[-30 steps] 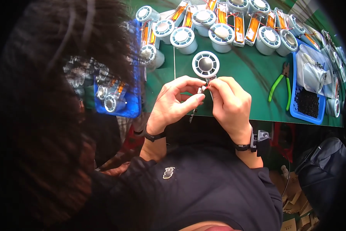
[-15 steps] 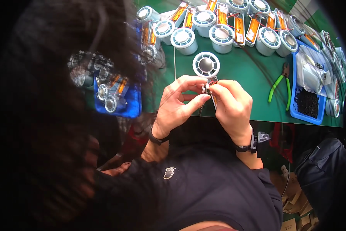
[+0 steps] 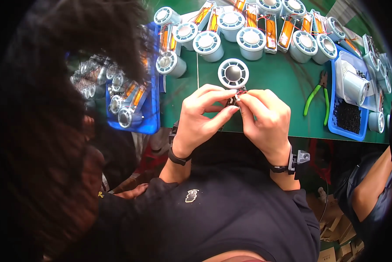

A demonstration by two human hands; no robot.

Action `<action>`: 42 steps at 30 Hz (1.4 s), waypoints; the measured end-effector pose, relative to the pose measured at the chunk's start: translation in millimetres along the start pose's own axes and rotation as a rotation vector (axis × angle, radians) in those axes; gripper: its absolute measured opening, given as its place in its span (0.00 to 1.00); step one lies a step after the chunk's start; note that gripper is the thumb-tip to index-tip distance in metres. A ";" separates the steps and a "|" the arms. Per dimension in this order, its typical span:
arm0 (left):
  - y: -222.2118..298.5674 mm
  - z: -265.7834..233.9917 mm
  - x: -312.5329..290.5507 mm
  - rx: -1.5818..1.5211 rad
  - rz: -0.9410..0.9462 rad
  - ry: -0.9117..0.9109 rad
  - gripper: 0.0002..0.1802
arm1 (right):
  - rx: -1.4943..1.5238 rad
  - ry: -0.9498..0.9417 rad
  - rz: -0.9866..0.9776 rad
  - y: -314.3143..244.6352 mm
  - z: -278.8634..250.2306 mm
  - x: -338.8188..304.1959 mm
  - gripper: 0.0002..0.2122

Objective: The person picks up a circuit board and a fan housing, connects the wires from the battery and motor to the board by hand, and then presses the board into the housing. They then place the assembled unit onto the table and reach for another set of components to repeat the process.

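My left hand (image 3: 201, 117) and my right hand (image 3: 266, 122) meet at the near edge of the green table. Thumb and fingers of both are pinched on a small part with red wires (image 3: 241, 92); fingertips cover much of it, so its kind is unclear. Just beyond my fingertips is a light-blue round housing (image 3: 221, 77) with a slotted rim and a silver disc in the middle. A narrow piece below it runs under my hands, mostly hidden.
Several similar housings (image 3: 208, 52) and cases with orange inserts (image 3: 271, 35) line the back. Green-handled cutters (image 3: 314, 99) lie right, beside a blue tray (image 3: 357, 136) with small black pieces. Another blue tray (image 3: 149, 126) stands left. A person's arm (image 3: 370, 192) shows far right.
My right hand has shifted slightly right, and the small part has turned between my fingertips. Dark hair has moved left, uncovering a housing. A person's bare arm has come in at the far right.
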State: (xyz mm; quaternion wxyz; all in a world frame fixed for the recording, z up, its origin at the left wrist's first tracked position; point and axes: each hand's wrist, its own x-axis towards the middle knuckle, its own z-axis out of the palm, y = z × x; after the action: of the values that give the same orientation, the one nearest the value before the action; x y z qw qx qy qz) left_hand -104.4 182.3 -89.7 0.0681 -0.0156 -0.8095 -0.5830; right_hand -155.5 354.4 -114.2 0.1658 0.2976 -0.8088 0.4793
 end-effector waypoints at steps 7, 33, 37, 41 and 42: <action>0.9 -1.8 -0.2 0.139 0.083 -0.056 0.20 | -0.168 -0.140 -0.047 -4.7 -11.7 9.9 0.06; 4.6 -4.4 10.6 0.000 -0.066 -0.246 0.16 | 0.123 -0.207 -0.149 32.2 -18.8 16.3 0.07; 12.6 -6.1 13.5 0.054 -0.071 -0.260 0.14 | 0.150 -0.210 -0.149 35.2 -16.8 17.9 0.07; 15.6 -4.3 13.9 0.086 -0.085 -0.281 0.12 | 0.148 -0.238 -0.133 35.1 -17.6 17.0 0.06; 15.6 -3.8 13.7 0.086 -0.084 -0.281 0.12 | 0.148 -0.238 -0.134 34.8 -17.3 17.0 0.06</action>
State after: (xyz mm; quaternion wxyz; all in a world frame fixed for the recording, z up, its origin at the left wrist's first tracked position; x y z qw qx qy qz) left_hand -116.0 182.9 -72.1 -0.0698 -0.0601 -0.8353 -0.5421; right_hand -191.1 376.7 -120.0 0.0780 0.4168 -0.7635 0.4872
